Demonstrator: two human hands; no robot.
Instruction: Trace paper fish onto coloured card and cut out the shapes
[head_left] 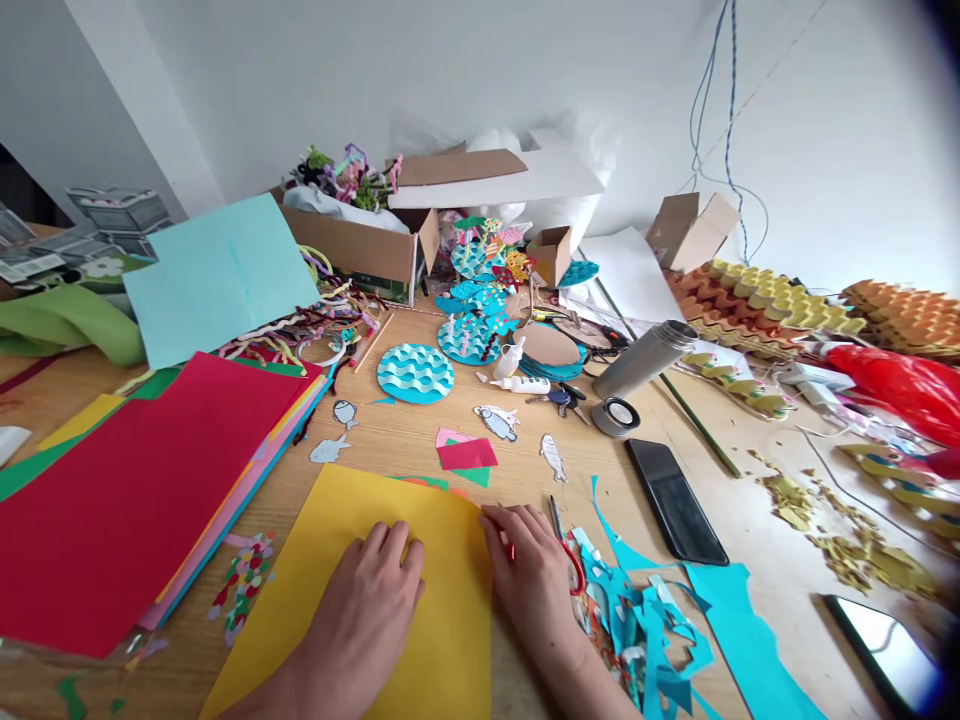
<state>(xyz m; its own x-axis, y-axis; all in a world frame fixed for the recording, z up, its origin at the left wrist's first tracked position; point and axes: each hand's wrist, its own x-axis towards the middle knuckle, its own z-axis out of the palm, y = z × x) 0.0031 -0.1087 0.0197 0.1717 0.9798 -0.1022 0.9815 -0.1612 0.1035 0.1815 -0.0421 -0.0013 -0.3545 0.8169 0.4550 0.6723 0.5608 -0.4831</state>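
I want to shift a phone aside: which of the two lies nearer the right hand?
The dark-screened phone; the bright-screened phone lies farther from the right hand, at the picture's lower right.

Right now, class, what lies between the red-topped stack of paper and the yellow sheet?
The head view shows small multicoloured pieces on the wooden tabletop, beside the yellow sheet.

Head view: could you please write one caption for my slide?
Left hand on a yellow sheet, right hand at its edge, beside blue paper scraps.
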